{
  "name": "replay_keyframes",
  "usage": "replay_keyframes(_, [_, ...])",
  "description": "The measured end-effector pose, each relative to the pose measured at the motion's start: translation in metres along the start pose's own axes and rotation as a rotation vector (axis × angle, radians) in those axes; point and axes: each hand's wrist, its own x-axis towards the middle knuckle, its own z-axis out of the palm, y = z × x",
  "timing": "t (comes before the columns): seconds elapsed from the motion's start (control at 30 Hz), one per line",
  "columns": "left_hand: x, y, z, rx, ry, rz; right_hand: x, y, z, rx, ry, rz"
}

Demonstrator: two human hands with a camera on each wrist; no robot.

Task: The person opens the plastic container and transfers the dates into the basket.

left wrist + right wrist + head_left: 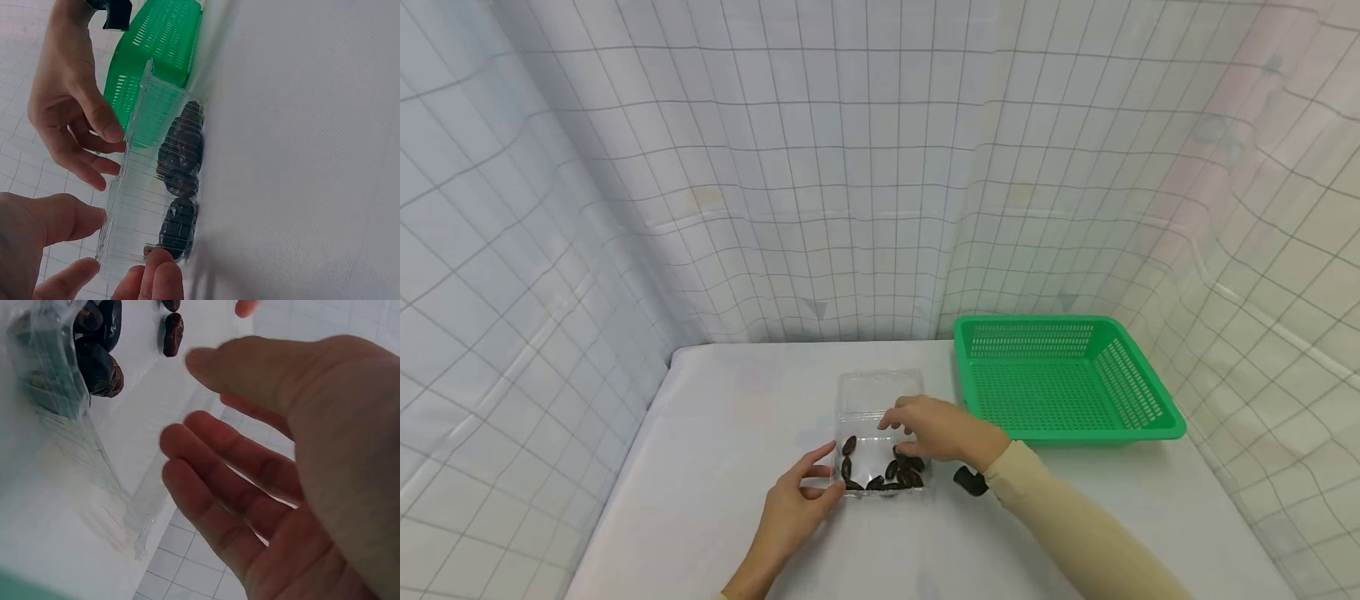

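Observation:
Several dark brown dates (891,471) lie in a clear plastic box (868,450) with its hinged lid (880,392) laid back. Most cluster at the front right, with a few along the left side. My left hand (797,504) holds the box by its front left corner, its thumb on the rim and fingers against the side. Over the right part of the box hovers my right hand (943,429), its fingers loosely bent. Nothing shows between those fingers in the right wrist view, where a large date (100,369) lies near them.
A green slotted plastic basket (1037,383) stands at the back right, behind my right forearm. A small black device (970,481) sits at the right wrist. White cloth covers the table (722,433), and gridded curtains (850,167) hang around three sides.

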Motion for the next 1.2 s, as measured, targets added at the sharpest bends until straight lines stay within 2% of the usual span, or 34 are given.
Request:
replay_keyframes(0.17, [0.001, -0.002, 0.0, 0.008, -0.004, 0.004, 0.012, -0.004, 0.003, -0.082, -0.138, 0.011])
replay_keyframes(0.3, [0.001, -0.002, 0.001, 0.003, -0.011, 0.005, 0.017, -0.005, 0.009, -0.162, -0.19, 0.027])
replay_keyframes(0.43, [0.0, 0.0, 0.001, 0.003, -0.02, 0.002, 0.019, 0.0, 0.016, -0.181, -0.198, 0.004])
replay_keyframes(0.67, [0.002, 0.003, 0.002, 0.023, -0.023, 0.001, 0.022, 0.008, 0.021, -0.111, -0.198, -0.005])
replay_keyframes(0.87, [0.003, 0.003, 0.001, 0.025, -0.022, 0.008, 0.025, 0.012, 0.024, -0.107, -0.208, -0.039])
replay_keyframes(1.2, [0.008, 0.0, 0.001, 0.077, -0.032, 0.101, 0.022, 0.011, 0.024, -0.143, -0.195, -0.07])
